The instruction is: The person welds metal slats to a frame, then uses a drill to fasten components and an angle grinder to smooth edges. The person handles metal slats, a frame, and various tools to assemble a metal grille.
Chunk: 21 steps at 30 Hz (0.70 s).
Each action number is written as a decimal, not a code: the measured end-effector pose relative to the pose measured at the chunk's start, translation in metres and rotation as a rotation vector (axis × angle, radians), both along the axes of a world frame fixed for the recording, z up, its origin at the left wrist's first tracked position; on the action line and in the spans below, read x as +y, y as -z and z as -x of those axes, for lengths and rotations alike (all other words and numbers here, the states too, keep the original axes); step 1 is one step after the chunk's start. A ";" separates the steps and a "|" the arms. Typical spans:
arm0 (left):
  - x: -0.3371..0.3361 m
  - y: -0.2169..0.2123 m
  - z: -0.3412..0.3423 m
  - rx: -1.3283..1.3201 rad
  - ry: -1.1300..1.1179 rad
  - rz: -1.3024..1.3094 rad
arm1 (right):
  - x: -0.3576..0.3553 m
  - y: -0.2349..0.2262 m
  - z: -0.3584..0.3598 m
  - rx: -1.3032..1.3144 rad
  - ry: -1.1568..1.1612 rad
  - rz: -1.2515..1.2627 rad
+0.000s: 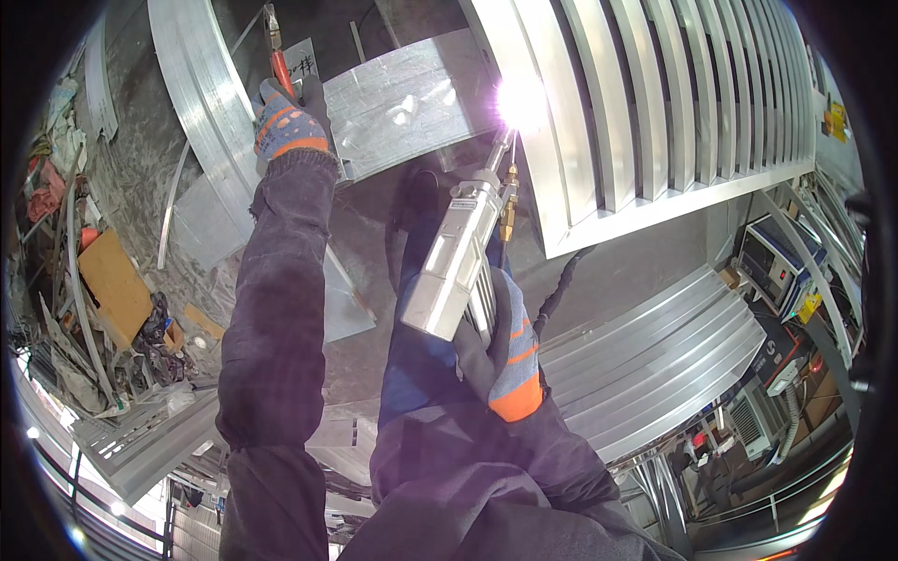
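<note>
My right hand (500, 351), in a blue and orange glove, grips a silver welding torch (458, 257) that points up and to the right. A bright spark (521, 101) glows at its tip, where a flat metal sheet (398, 107) meets a slatted aluminium panel (655, 103). My left hand (285, 122), gloved the same way, rests on the left edge of the sheet, beside a red-handled tool (281, 61). Dark sleeves cover both forearms.
Curved aluminium rails (201, 93) run at the upper left. Stacked ribbed aluminium profiles (655, 360) lie at the lower right. A welding machine (772, 262) stands at the right. A brown cardboard piece (114, 285) and scrap clutter the left.
</note>
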State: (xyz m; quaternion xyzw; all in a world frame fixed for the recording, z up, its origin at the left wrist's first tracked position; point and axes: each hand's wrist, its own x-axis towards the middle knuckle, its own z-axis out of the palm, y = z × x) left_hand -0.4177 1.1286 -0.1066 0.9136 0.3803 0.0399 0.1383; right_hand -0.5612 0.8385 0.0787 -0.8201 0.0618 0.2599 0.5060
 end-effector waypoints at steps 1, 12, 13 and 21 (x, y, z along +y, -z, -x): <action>-0.001 0.000 0.000 -0.014 0.003 -0.027 | 0.000 0.000 0.000 0.011 0.006 0.001; -0.006 -0.013 -0.004 0.028 -0.012 0.002 | -0.008 0.009 0.014 -0.014 -0.022 0.041; -0.006 -0.013 -0.004 0.024 -0.016 0.004 | -0.009 0.009 0.014 -0.008 -0.020 0.042; -0.004 -0.010 -0.004 0.009 -0.036 0.064 | -0.018 0.001 0.013 -0.001 -0.044 0.021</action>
